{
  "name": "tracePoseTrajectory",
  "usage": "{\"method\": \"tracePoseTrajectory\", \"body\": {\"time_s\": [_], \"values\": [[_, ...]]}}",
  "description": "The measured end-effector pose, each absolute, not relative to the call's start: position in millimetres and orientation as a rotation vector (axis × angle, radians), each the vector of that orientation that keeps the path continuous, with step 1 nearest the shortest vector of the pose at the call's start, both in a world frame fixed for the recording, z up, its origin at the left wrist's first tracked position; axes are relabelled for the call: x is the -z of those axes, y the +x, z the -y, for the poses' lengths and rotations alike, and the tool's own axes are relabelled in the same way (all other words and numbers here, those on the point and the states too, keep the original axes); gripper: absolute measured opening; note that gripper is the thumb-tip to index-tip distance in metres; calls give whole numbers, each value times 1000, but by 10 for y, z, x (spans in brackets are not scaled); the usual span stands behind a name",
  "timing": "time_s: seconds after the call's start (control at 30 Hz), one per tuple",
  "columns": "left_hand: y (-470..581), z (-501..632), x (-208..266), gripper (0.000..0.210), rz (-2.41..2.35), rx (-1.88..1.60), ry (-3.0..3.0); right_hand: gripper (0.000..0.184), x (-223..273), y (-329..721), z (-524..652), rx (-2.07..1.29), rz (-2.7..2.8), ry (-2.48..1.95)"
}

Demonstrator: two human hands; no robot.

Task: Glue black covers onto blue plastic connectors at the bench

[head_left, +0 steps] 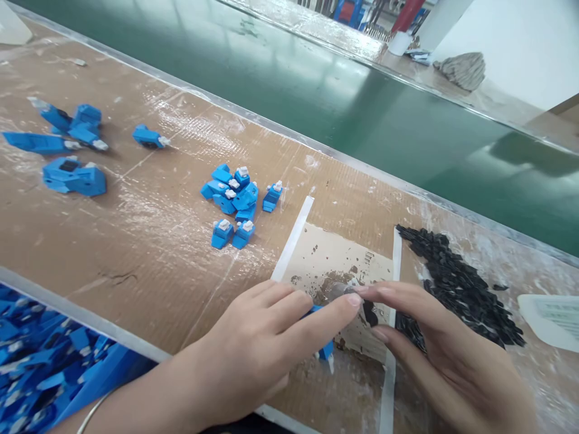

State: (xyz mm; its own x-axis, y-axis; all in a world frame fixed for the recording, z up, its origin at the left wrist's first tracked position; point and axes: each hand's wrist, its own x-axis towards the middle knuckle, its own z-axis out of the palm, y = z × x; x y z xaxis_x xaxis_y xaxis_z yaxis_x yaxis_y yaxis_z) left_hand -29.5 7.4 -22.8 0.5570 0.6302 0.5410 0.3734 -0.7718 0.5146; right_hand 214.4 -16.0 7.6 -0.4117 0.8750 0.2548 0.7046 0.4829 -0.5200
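1. The brown surface (163, 289) spreads below you, with a green strip (289, 90) along its far side.
2. Your left hand (257, 337) reaches in from the lower left, back upward, wrist low, index finger stretched to the right and the others curled. Your thumb is hidden, so I cannot tell how firmly the hand grips.
3. Your right hand (452, 355) comes from the lower right, turned inward, index finger above and thumb below, pinching a black piece. Your two index fingertips meet, or nearly so.
4. A blue bin (113, 367) full of blue parts sits at your lower left.
5. The black pile (456, 283) lies beyond your right hand.
6. The spotted card (335, 253) lies beneath your fingertips.
7. A blue cluster (235, 193) rests beyond your left hand.
8. The blue part (325, 351) shows under your left index finger, partly covered.
9. The black piece (370, 313) is between your right thumb and index finger, over the card.
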Motion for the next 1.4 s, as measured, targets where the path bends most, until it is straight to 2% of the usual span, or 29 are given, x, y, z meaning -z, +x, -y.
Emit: {"method": "tracePoseTrajectory", "body": {"time_s": [0.2, 0.63, 0.83, 0.97, 1.07, 1.13, 1.23, 1.4], "values": [[-162, 11, 241, 57, -801, -1133, 2127, 48, -230, 2066, 287, -811, 2018, -1287], [-101, 56, 244, 51, -790, -1166, 2063, 46, -120, 2013, 315, -917, 2075, -1086], [-114, 62, 258, 55, -848, -1181, 2101, 23, -115, 2011, 197, -785, 2207, -967], [-115, 64, 268, 54, -859, -1182, 2094, 20, -118, 1991, 177, -720, 2204, -996], [-118, 64, 296, 55, -854, -1205, 2024, 18, -60, 1966, 223, -507, 2300, -989], [-131, 59, 310, 58, -857, -1211, 1962, 21, 27, 1921, 279, -287, 2351, -932], [-161, 55, 299, 62, -901, -1185, 1945, 41, 183, 1815, 373, -58, 2257, -925], [-181, 89, 246, 58, -937, -1188, 1974, 35, 265, 1712, 441, 44, 2196, -940]]}}
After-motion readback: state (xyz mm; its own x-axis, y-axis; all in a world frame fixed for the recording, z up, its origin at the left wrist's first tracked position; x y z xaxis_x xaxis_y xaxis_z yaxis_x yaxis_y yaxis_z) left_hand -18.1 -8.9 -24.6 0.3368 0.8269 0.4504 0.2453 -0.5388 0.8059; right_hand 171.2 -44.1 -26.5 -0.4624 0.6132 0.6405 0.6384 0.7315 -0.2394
